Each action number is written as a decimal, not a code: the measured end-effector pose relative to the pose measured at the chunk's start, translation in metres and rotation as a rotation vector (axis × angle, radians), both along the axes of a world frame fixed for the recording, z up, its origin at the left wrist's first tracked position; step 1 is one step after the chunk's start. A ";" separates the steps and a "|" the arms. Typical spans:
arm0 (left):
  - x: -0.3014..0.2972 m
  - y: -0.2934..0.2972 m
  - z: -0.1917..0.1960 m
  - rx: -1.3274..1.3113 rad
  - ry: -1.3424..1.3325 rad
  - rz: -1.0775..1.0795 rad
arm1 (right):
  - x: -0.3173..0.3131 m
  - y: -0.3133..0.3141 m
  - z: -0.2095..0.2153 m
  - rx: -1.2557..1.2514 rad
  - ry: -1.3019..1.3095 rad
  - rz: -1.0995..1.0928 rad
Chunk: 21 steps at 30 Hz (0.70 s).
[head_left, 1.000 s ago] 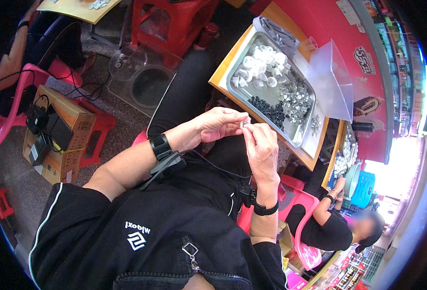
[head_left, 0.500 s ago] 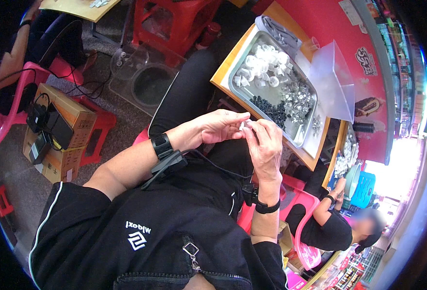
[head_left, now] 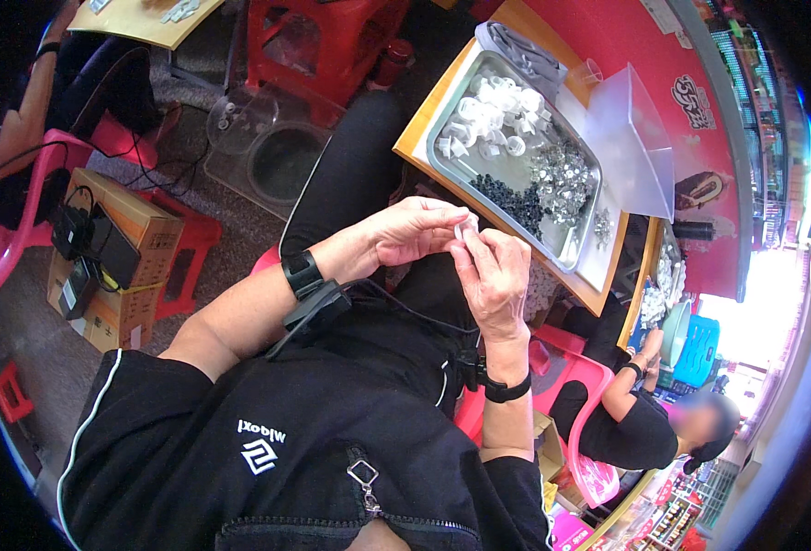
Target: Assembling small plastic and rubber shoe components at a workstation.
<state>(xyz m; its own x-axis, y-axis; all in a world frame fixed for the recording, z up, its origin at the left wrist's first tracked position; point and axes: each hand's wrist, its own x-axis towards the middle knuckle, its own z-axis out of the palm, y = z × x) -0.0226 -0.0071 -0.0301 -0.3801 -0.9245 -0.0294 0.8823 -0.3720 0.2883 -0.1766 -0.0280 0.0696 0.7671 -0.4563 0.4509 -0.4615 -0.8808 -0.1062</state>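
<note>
Above my lap, just off the table's near edge, a small white plastic part (head_left: 466,226) is pinched between my two hands. My left hand (head_left: 412,234) grips it from the left with thumb and fingertips. From the right, the fingers of my right hand (head_left: 495,275) close on the same piece and cover much of it. Beyond my hands a metal tray (head_left: 468,171) lies on the table. It holds a heap of white plastic parts (head_left: 493,112), a pile of small black parts (head_left: 508,200) and many shiny clear or metallic pieces (head_left: 562,184).
A clear plastic bin (head_left: 630,147) and a folded grey cloth (head_left: 520,50) lie beside the tray on the wooden table (head_left: 415,138). At left, a cardboard box (head_left: 139,225) sits on a red stool (head_left: 194,248). A co-worker (head_left: 621,404) sits at right near a teal basin (head_left: 675,332).
Both hands stay together around the white part and have risen very slightly. The tray and table have shifted a little up and left in the view.
</note>
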 end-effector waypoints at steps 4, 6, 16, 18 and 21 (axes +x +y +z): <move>0.001 0.001 0.009 0.011 -0.001 0.001 | -0.004 0.000 0.004 0.239 -0.120 -0.094; 0.003 0.002 0.009 0.032 0.020 0.011 | 0.002 0.005 0.015 0.496 -0.241 -0.236; -0.001 0.001 0.004 0.060 -0.008 0.023 | 0.003 0.000 0.001 0.047 -0.009 -0.045; 0.001 -0.001 0.003 0.053 0.001 0.029 | 0.003 -0.002 0.002 0.056 -0.008 -0.056; 0.006 0.001 0.010 0.055 -0.010 0.024 | -0.002 -0.013 0.003 0.481 -0.186 -0.084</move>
<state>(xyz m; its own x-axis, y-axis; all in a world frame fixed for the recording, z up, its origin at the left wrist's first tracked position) -0.0168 -0.0062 -0.0197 -0.3574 -0.9301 -0.0845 0.8883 -0.3665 0.2767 -0.1790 -0.0409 0.0729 0.6458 -0.7022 0.2998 -0.4635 -0.6726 -0.5769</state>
